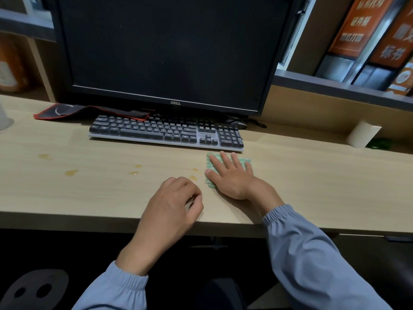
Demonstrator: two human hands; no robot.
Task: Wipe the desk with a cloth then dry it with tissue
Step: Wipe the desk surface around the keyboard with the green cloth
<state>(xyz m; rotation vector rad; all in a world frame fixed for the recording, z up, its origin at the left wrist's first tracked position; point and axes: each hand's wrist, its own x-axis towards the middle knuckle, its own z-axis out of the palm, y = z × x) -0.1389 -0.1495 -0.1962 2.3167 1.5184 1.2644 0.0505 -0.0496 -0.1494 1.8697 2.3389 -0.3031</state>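
A light wooden desk (89,198) carries several amber liquid spots (71,172), spread from the left to the middle. A small green textured cloth (243,163) lies flat in front of the keyboard's right end. My right hand (232,175) presses down on it with fingers spread. My left hand (174,204) rests on the front edge of the desk, fingers loosely curled and holding nothing. One spot (194,177) sits just left of the cloth. A pale roll, possibly tissue (363,136), stands at the far right.
A dark keyboard (165,132) lies below a black monitor (165,52). A red-edged mouse pad (89,111) is folded at the back left, a mouse (238,124) sits behind the keyboard, and a translucent cup (4,117) stands at the left edge. Shelves with orange signs (357,25) rise at the right.
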